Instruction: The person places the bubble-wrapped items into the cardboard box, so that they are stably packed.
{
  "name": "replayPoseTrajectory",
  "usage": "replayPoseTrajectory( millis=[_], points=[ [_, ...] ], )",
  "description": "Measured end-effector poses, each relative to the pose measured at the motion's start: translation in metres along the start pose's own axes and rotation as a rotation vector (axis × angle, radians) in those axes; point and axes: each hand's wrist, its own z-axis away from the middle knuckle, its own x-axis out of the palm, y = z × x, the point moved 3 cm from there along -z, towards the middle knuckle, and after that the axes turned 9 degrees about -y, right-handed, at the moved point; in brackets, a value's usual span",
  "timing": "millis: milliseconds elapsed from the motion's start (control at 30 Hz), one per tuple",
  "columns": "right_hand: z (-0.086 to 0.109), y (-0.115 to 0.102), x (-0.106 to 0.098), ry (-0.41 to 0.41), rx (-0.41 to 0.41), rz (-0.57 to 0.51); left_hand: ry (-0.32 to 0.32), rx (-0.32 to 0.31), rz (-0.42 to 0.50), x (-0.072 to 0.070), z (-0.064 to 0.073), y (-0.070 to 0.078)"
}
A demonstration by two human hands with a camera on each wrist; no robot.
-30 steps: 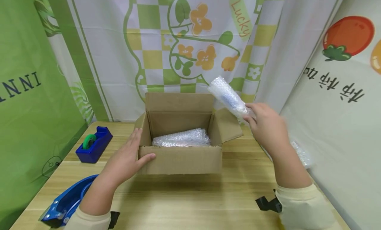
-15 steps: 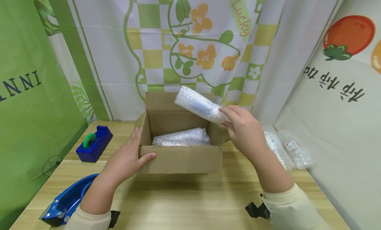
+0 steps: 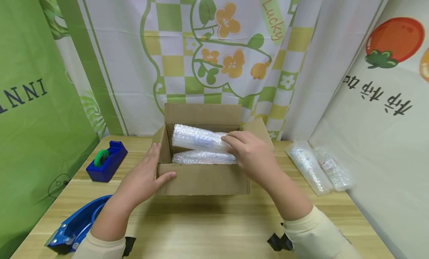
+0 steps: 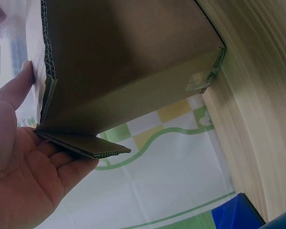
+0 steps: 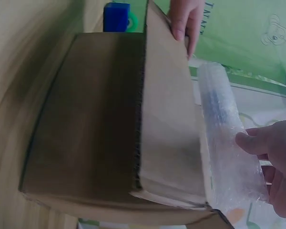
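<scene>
Currently, right hand (image 3: 254,154) pinches a bubble-wrapped roll (image 3: 192,138) near its right end, thumb on one side and fingers on the other; blue shows through the wrap. Roll lies slantwise over the mouth of an open cardboard box (image 3: 202,181), left end a little farther off than the held end. Whether it touches the wrapped package (image 3: 201,157) lying inside, on the near side of the box, cannot tell.

Left hand (image 3: 140,177) rests at the box's near left corner: fingers extended along the left flap, thumb spread wide from them and laid against the near flap. Far flap stands up; right flap leans outward.

Box sits toward the far side of a wood-grain table (image 3: 218,229). At the table's right far edge, two more bubble-wrapped packages (image 3: 308,168) lie side by side, well apart from the box; the right one bears a small white label. Left of the box, a blue tape dispenser (image 3: 105,169) holding a green tape roll (image 3: 101,157). Nearer, a larger blue tool (image 3: 75,225), partly hidden by the left forearm. Beyond the table, a printed curtain (image 3: 124,65) reading "Lucky".
</scene>
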Motion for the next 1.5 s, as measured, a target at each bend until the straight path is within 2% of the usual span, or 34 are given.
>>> replayPoseTrajectory(
  millis=[333,467,600,767,900,1000,1100,1233,1367,1500],
  points=[
    [0.001,-0.003,0.032,-0.111,-0.032,-0.008,0.002,-0.007,-0.010,0.000,0.001,0.001],
    [0.004,-0.001,0.037,-0.163,-0.012,-0.025,-0.001,-0.007,-0.005,0.000,0.001,0.001],
    [0.007,0.005,0.029,-0.131,0.019,-0.086,-0.001,-0.005,0.002,-0.001,0.001,0.001],
    [0.011,0.022,0.009,-0.029,0.076,-0.124,0.002,-0.006,-0.002,-0.001,0.001,0.000],
    [0.019,0.044,-0.014,0.030,0.199,-0.108,0.004,-0.002,-0.002,0.000,0.001,0.000],
    [0.027,0.066,-0.029,0.019,0.332,-0.117,0.003,0.000,0.000,0.000,0.001,0.001],
    [0.039,0.091,-0.041,-0.055,0.499,-0.136,0.000,-0.003,0.002,0.000,0.001,0.001],
    [0.060,0.128,-0.048,-0.210,0.696,-0.125,-0.005,-0.006,0.002,0.000,0.001,0.002],
    [0.088,0.163,-0.038,-0.327,0.824,-0.114,-0.006,-0.006,0.004,-0.001,0.001,0.002],
    [0.118,0.190,-0.019,-0.425,0.893,-0.117,-0.008,-0.009,0.004,-0.001,0.001,0.002]
  ],
)
